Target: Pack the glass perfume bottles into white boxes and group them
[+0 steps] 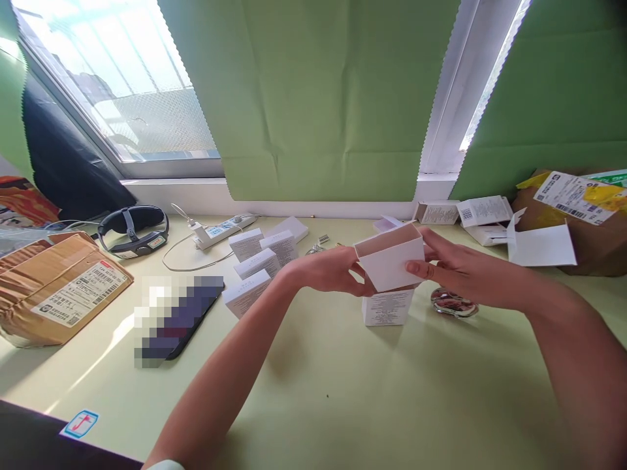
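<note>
Open white box (392, 264), held above the table (318, 391) between both hands: the left hand (337, 271) grips its lower left corner, and the right hand (455, 267) clasps its right side with the thumb on the near face. Its open mouth points up and away toward the window, and its long axis runs left to right, slightly tilted. Directly beneath stands a printed box (386, 308), with a glass bottle (453, 303) just to its right.
</note>
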{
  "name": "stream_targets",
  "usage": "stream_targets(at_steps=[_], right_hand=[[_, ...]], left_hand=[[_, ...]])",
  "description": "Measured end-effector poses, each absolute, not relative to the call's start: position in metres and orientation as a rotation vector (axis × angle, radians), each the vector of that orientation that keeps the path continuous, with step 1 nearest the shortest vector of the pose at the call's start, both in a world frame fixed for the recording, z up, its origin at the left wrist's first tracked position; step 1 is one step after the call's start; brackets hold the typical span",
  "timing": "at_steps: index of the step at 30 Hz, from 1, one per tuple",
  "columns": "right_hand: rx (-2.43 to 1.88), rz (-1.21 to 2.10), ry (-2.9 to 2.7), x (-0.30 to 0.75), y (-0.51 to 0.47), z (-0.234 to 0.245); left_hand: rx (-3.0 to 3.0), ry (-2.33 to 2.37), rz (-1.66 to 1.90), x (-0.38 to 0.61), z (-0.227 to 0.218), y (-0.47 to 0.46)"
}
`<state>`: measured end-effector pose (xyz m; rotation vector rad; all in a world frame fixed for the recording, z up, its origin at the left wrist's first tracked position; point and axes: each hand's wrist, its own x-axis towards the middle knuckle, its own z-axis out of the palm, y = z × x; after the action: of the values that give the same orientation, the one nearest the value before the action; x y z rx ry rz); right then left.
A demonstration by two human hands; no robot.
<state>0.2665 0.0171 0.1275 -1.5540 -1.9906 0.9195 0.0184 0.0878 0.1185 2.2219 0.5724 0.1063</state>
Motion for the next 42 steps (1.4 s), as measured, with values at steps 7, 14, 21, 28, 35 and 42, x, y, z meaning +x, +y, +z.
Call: stream_targets(at_steps=[7,14,21,28,35,42], right_hand=[[-1.504,1.007,-2.107,0.262,0.019,0.127],[-1.486,0.961,-2.142,0.264,0.024,0.12],[-1.588,1.008,-2.137,0.271,0.019,0.121],[-1.565,0.914,-2.196,0.274,0.017,0.124],[-1.52,0.957,-2.122,0.269,0.027,0.124],[-1.437,0.953,-2.083,0.267,0.032,0.12]], left_hand=[[2.252,0.695,0.037,0.016,0.126,0.086],[2.165,0.72,0.013,0.015,0.129,0.087],[2.132,0.771,0.02,0.013,0.132,0.085],[2.164,0.771,0.047,0.012,0.135,0.082],[2.176,0.77,0.054,0.008,0.133,0.087],[2.174,0.785,0.062,0.006,0.136,0.087]])
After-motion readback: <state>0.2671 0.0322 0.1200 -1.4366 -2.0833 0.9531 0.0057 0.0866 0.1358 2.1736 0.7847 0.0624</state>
